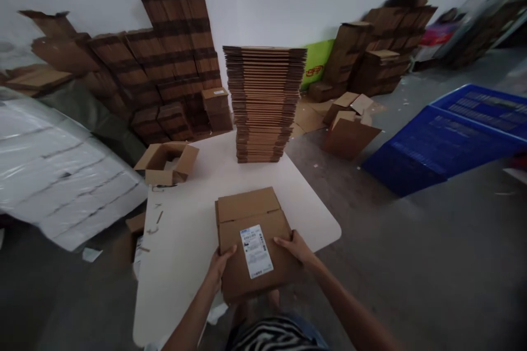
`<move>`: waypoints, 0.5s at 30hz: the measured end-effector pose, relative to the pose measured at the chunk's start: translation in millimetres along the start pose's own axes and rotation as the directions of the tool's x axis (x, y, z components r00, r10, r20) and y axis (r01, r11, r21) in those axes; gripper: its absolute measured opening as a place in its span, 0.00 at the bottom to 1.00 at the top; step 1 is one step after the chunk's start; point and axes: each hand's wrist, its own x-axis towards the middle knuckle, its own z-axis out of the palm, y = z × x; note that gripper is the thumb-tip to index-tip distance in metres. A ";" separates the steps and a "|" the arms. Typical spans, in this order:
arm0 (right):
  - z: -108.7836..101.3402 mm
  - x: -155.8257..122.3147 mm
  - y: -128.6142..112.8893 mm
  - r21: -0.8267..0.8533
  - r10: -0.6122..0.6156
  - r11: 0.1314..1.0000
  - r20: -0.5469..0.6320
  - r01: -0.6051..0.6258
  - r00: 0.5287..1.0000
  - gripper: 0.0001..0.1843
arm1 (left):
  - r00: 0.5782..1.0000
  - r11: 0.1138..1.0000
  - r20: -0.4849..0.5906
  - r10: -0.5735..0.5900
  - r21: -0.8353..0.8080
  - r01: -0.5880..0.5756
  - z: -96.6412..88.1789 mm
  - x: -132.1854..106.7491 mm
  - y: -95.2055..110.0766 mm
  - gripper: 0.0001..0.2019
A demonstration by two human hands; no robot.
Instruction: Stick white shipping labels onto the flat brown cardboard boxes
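A closed brown cardboard box [247,214] with a white shipping label [256,250] rests at the near edge of a white table [185,230]. My left hand [219,269] grips the box's near left side, thumb on top. My right hand [297,248] grips its right side, thumb laid across the lid. Both hands are closed on the box.
A tall stack of flat cartons [264,104] stands at the table's far end, an open small box [168,163] at its left corner. Folded cartons [164,66] lean on the wall. Blue crates [448,140] lie right, plastic-wrapped sheets [53,175] left, loose boxes [349,126] on the floor.
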 end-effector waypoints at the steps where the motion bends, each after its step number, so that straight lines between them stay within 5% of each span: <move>1: -1.8 -0.6 -5.3 0.032 -0.053 0.998 0.014 0.053 0.999 0.33 | 0.999 0.999 -0.018 0.049 0.016 -0.049 0.8 -2.0 4.1 0.31; 7: -0.5 5.1 -22.5 0.178 -0.351 0.929 0.152 0.324 0.924 0.51 | 0.974 0.968 -0.044 0.222 0.128 -0.215 -6.3 -9.6 12.8 0.36; 15: 14.7 -10.4 -29.0 0.220 -0.446 0.887 0.175 0.407 0.878 0.39 | 0.916 0.905 -0.066 0.396 0.198 -0.377 -3.1 -26.0 5.8 0.29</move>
